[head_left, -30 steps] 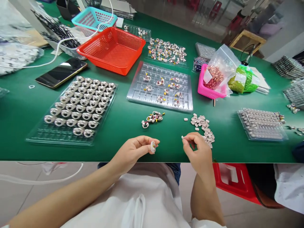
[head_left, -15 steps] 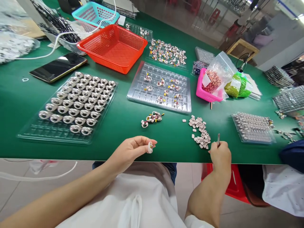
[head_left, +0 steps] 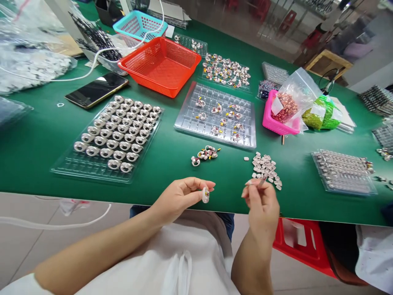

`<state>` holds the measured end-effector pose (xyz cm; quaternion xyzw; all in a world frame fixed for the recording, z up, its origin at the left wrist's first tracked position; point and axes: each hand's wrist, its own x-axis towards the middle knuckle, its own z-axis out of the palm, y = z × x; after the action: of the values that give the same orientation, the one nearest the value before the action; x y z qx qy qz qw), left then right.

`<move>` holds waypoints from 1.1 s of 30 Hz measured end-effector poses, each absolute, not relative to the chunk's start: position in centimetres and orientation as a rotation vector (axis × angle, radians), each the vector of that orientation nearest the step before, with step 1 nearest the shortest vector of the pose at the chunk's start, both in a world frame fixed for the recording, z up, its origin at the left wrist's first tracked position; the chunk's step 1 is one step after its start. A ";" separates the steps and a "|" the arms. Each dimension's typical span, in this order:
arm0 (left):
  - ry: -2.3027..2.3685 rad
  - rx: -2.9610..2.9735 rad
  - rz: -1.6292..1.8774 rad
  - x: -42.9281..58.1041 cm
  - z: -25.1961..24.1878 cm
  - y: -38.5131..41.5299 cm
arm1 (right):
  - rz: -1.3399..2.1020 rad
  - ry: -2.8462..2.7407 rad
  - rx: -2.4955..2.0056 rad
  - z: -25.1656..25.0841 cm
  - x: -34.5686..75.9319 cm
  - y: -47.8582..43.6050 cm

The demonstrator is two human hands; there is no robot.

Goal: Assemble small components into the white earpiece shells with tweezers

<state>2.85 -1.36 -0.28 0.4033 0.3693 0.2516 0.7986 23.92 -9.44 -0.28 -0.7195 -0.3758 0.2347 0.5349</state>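
Observation:
My left hand [head_left: 181,196] pinches a small white shell part with a yellow and red insert [head_left: 205,195] over the near table edge. My right hand [head_left: 260,203] is closed on a thin metal tool [head_left: 262,182] and a tiny white piece at its fingertips, just below a pile of small white caps [head_left: 266,169]. A small heap of assembled parts [head_left: 205,154] lies between the hands and the clear tray [head_left: 190,123] with a few parts in its cells.
A clear tray of silver-white shells [head_left: 116,135] lies left, a phone [head_left: 96,89] behind it. Red basket [head_left: 159,67], teal basket [head_left: 139,24], pink bin with bagged beads [head_left: 281,119], and more trays [head_left: 344,172] stand on the green table. Another person's sleeve [head_left: 374,254] is at lower right.
My right hand went right to the table edge, took up the thin tool, and came back toward my left hand. The left hand kept holding its part.

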 end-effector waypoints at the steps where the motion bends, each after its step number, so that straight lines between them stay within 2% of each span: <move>1: 0.753 0.845 0.561 2.9 -0.1 -1.6 | 0.703 -0.898 -1.557 -0.5 22.2 -9.4; 3: 0.685 0.818 0.598 3.0 0.2 -2.1 | 0.893 -0.880 -1.343 -1.2 19.2 -9.2; 5: 0.652 0.842 0.638 2.9 0.3 -2.7 | 0.940 -0.823 -1.259 -1.9 17.1 -8.9; 23: 0.729 1.394 0.716 1.5 0.7 -2.2 | 0.647 -0.990 -1.557 -2.7 16.6 -8.3; 27: 0.737 1.451 0.686 1.2 1.2 -1.6 | 0.611 -1.201 -1.498 -2.4 17.8 -8.0; 33: 0.788 1.270 0.631 0.8 1.7 -1.0 | 0.378 -1.603 -1.354 -1.4 19.2 -7.6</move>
<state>0.82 -1.01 1.74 0.5677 0.3523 0.2819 0.6886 19.18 -7.55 -1.42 -0.5558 -0.6582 0.1554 0.4835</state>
